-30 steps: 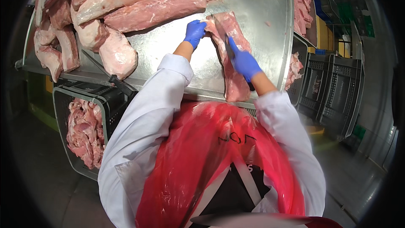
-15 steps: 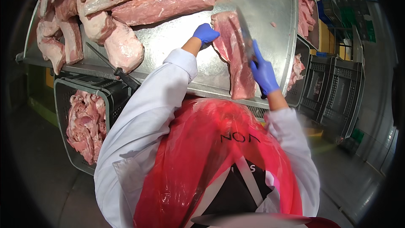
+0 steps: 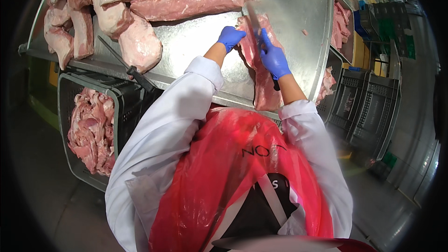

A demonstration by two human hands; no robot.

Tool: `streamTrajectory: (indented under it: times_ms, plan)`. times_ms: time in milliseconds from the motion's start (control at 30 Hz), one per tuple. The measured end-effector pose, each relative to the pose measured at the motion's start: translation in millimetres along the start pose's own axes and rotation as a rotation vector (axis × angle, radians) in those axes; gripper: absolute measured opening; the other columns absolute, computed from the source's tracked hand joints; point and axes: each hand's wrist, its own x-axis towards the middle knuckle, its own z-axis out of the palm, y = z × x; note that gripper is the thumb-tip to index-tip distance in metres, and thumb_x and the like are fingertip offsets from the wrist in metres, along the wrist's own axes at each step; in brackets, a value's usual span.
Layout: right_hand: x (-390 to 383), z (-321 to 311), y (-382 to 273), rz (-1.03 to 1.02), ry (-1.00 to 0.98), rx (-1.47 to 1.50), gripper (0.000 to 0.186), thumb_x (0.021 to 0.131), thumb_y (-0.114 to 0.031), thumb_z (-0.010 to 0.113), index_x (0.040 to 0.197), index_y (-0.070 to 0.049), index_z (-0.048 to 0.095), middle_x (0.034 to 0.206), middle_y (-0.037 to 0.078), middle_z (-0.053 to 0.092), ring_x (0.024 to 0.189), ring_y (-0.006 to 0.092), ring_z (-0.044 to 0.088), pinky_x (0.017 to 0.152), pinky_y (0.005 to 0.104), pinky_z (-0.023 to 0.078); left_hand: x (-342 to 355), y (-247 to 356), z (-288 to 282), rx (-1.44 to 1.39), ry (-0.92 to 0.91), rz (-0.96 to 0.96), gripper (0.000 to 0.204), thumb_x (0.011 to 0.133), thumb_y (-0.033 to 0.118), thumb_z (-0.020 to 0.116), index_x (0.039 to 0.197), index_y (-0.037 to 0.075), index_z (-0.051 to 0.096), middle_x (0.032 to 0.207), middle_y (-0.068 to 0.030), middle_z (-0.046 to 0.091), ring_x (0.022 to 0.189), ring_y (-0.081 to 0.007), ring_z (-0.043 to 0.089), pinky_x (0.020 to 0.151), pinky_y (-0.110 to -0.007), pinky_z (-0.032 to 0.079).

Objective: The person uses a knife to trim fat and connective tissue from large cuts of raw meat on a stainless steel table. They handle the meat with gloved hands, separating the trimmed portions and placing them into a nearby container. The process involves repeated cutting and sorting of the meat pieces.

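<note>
A long cut of raw meat (image 3: 265,89) lies on the metal table (image 3: 186,46), its near end at the table's front edge. My left hand (image 3: 230,38), in a blue glove, is closed on the left edge of the cut near its far end. In my right hand (image 3: 274,60), also gloved in blue, is a knife (image 3: 253,18) with its index finger stretched along it. The blade, somewhat blurred, lies over the upper part of the meat and points away from me. Its dark handle shows below my palm.
Several large pieces of meat (image 3: 186,3) are heaped at the far left. Beside them a sharpening steel (image 3: 133,71) rests over the table edge. A grey crate (image 3: 62,126) of trimmings stands lower left; meat-filled bins (image 3: 344,53) and dark crates (image 3: 366,107) stand at the right.
My right hand with the knife has moved left and away from me, bringing the blade from the right side of the cut over its upper part. My left hand keeps its hold.
</note>
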Motion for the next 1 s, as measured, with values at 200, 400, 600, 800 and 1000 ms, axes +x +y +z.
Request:
streamTrajectory:
  times_ms: [200, 400, 600, 800, 1000]
  plan:
    - [-55, -6, 49, -0.250, -0.104, -0.006, 0.074, 0.091, -0.008, 0.052, 0.159, -0.026, 0.028, 0.088, 0.025, 0.068, 0.076, 0.0394, 0.068, 0.074, 0.0463, 0.054, -12, 6, 6, -0.024, 0.093, 0.103, 0.032, 0.076, 0.026, 0.073, 0.080, -0.005, 0.071, 0.068, -0.0157, 0.067, 0.065, -0.0272, 0.068, 0.062, -0.037, 0.054]
    - [11, -35, -5, -0.052, -0.239, 0.026, 0.067, 0.094, -0.013, 0.051, 0.157, -0.023, 0.031, 0.081, 0.024, 0.068, 0.065, 0.0341, 0.067, 0.065, 0.0421, 0.052, -37, 71, 28, 0.731, 0.098, 0.509, 0.045, 0.079, 0.043, 0.066, 0.087, -0.001, 0.073, 0.092, -0.0261, 0.070, 0.085, -0.0411, 0.069, 0.080, -0.047, 0.055]
    - [-34, -76, 33, 0.035, -0.490, 0.147, 0.067, 0.094, -0.013, 0.055, 0.156, -0.031, 0.037, 0.079, 0.008, 0.064, 0.067, 0.0139, 0.059, 0.060, 0.0303, 0.050, -36, 81, 28, 0.696, 0.228, 0.586, 0.029, 0.077, 0.030, 0.064, 0.085, 0.003, 0.069, 0.090, -0.0202, 0.069, 0.086, -0.0400, 0.066, 0.078, -0.046, 0.052]
    - [47, -62, 48, 0.019, -0.552, 0.212, 0.067, 0.097, -0.015, 0.053, 0.158, -0.035, 0.032, 0.067, 0.007, 0.057, 0.052, 0.0132, 0.052, 0.054, 0.0311, 0.048, -53, 109, 75, 0.794, 0.079, 0.790, 0.028, 0.080, 0.029, 0.062, 0.073, 0.002, 0.058, 0.082, -0.0217, 0.064, 0.086, -0.0416, 0.064, 0.076, -0.049, 0.050]
    - [-21, -139, 57, -0.027, -0.775, 0.139, 0.066, 0.099, -0.015, 0.052, 0.158, -0.035, 0.031, 0.068, 0.003, 0.054, 0.053, 0.0103, 0.046, 0.050, 0.0297, 0.044, -51, 117, 71, 0.696, 0.204, 0.998, 0.024, 0.079, 0.025, 0.064, 0.074, 0.003, 0.060, 0.083, -0.0212, 0.063, 0.085, -0.0418, 0.062, 0.077, -0.047, 0.049]
